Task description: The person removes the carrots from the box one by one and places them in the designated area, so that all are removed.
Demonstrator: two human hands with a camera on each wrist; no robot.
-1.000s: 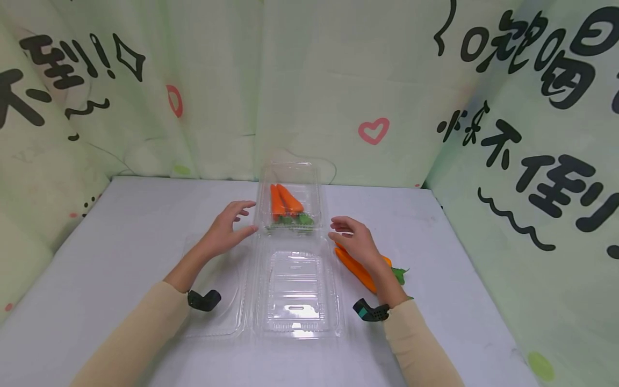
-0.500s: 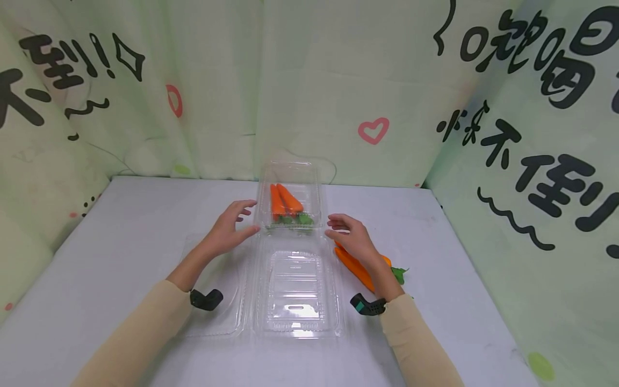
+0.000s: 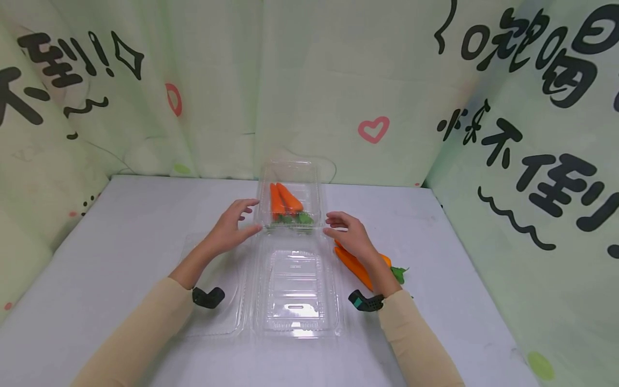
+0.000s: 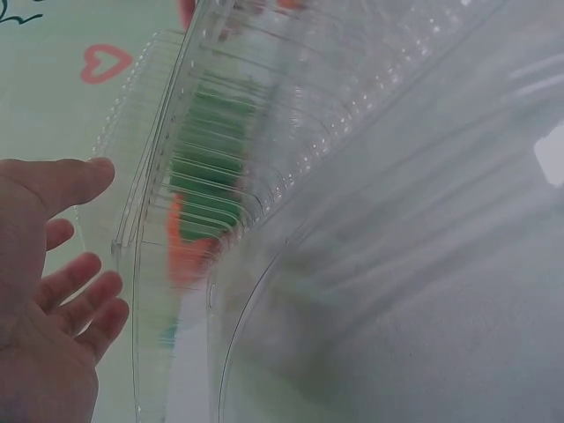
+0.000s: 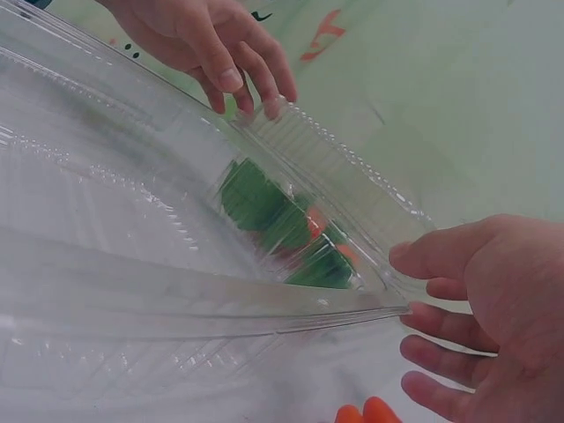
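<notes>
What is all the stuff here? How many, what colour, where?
Box: one, clear, far middle
Boxed carrots: two seen, orange with green tops, inside it
Tray: one, clear, near middle
Flat plastic piece: one, clear, left of the tray
Loose carrots: at least two, orange and green, right side
Table: one, white, underneath
Curtain: count unclear, pale green, around
Writing: many marks, black, on curtain
Hearts: two, red, on curtain
Wristbands: two, black, on wrists
Sleeves: two, beige, arms
Left hand, right hand: one each, beside the box
</notes>
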